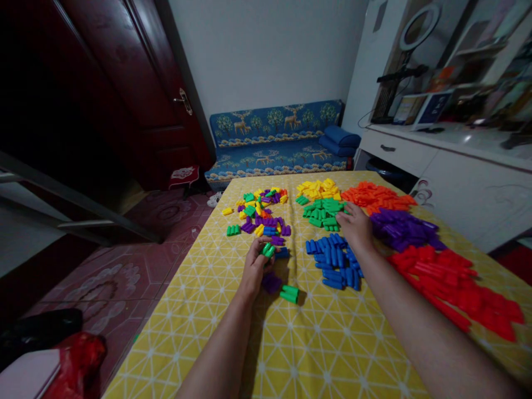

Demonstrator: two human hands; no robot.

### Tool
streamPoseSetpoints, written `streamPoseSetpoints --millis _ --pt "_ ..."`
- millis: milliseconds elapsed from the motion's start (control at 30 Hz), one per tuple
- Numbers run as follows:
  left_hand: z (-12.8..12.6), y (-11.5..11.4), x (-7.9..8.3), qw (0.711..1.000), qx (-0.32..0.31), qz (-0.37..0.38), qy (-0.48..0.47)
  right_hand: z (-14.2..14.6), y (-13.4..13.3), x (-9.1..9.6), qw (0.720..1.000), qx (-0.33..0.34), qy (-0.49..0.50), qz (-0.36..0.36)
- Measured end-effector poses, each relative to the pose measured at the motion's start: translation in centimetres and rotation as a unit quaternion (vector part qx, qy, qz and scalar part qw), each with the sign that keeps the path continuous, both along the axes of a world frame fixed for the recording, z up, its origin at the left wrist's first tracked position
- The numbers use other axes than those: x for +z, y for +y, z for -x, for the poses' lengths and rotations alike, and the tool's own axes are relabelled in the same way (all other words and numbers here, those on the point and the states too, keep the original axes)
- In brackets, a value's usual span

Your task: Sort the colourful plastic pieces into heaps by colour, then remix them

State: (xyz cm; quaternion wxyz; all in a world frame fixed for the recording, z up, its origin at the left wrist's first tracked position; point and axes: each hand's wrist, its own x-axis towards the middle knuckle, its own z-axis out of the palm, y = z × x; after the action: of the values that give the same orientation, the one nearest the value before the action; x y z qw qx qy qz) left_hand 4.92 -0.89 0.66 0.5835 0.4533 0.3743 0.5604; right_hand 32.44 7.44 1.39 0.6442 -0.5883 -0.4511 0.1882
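My left hand (255, 266) is closed around a green plastic block (268, 250) just above the yellow tablecloth (332, 343). A purple block (272, 282) and another green block (290, 293) lie right beside it. My right hand (355, 226) reaches forward with fingers resting on the green pile (324, 213); whether it holds a piece is hidden. A mixed pile of blocks (261, 213) lies ahead of my left hand. Sorted piles surround my right hand: blue (334, 263), yellow (318, 189), orange (376, 197), purple (401, 227) and red (453, 282).
A blue patterned sofa (278, 138) stands beyond the table's far edge. A dark red door (137, 83) is at the left, white cabinets (457, 172) at the right. Tiled floor lies left of the table, with a red and black object (62, 354) near the bottom corner.
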Motion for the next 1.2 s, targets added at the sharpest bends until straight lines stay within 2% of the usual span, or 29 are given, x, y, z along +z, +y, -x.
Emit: streamPoseSetpoints --millis 100,200,300,400,567,733,867,1200 --pt "-0.1 -0.2 0.3 1.0 -0.005 0.001 0.0 2.1 -2.0 0.1 0.998 0.019 -0.06 -0.004" --pt "-0.2 -0.5 0.6 1.0 -0.01 0.003 0.019 6.8 -5.6 0.0 0.988 0.124 -0.087 0.005" --pt "-0.2 -0.8 0.6 0.999 -0.017 -0.002 0.047 11.2 -8.7 -0.2 0.962 0.236 -0.14 0.003" --pt "-0.1 -0.9 0.4 0.997 -0.019 -0.02 0.074 13.5 -10.2 -0.6 0.938 0.27 -0.219 0.0" --pt "-0.3 -0.7 0.0 0.993 -0.016 -0.054 0.107 13.9 -10.8 -1.5 0.935 0.234 -0.263 0.043" --pt "-0.3 -0.6 0.1 0.978 0.005 -0.098 0.186 14.0 -10.6 -2.4 0.937 0.212 -0.277 -0.019" --pt "-0.2 -0.7 0.1 0.975 0.021 -0.088 0.202 14.1 -10.4 -2.8 0.933 0.192 -0.295 -0.07" --pt "-0.3 -0.8 0.5 0.971 0.017 -0.109 0.21 14.1 -10.4 -2.8 0.927 0.2 -0.309 -0.073"
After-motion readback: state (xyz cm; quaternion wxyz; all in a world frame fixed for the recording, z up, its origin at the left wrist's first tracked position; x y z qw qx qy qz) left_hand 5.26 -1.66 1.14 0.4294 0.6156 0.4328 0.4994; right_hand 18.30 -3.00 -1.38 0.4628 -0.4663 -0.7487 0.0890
